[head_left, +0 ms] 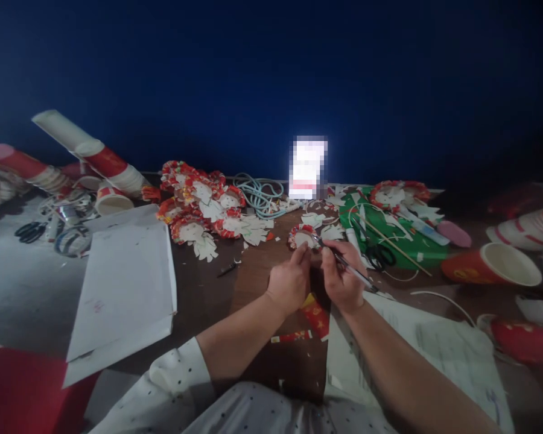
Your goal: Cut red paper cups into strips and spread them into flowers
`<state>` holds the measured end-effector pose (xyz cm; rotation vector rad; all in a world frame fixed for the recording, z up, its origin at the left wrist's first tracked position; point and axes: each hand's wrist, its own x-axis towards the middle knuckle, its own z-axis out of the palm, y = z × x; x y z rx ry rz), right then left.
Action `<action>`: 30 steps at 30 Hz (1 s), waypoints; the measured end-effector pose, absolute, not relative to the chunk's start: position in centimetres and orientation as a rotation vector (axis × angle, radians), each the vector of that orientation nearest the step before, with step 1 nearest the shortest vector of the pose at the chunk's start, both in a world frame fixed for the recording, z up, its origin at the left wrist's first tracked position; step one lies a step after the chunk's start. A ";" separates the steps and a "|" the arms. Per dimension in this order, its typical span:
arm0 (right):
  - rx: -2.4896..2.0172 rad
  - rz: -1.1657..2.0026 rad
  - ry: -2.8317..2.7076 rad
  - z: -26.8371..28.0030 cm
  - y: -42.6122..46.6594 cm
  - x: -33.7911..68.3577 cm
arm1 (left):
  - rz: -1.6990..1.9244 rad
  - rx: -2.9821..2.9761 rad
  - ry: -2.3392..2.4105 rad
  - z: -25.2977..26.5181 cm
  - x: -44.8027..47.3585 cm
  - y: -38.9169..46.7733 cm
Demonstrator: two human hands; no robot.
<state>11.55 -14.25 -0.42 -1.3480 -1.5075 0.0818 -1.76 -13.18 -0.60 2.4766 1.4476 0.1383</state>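
My left hand [288, 282] is closed on the near edge of a small round paper craft piece [304, 242], which has a red-and-white ruffled rim and a pale middle. My right hand [344, 278] grips a slim pen-like tool [353, 271]. Its tip is at the right side of the craft piece; whether it is a pen or a blade I cannot tell. Red and yellow paper scraps [315, 316] lie on the brown table just below my hands. Cut white paper shapes [314, 219] lie just beyond the piece.
Finished-looking red-rimmed paper pieces [208, 202] are heaped at the back left. A stack of white sheets [127, 283] lies left. Paper cups [511, 264] stand or lie at both sides. Black-handled scissors [381, 257] rest on a green sheet [416, 250]. A lit phone screen [308, 169] stands behind.
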 end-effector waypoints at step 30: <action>-1.462 0.235 -1.712 -1.9 -13.1 11.5 | -0.019 2.479 1.477 0.0 -1.7 -12.9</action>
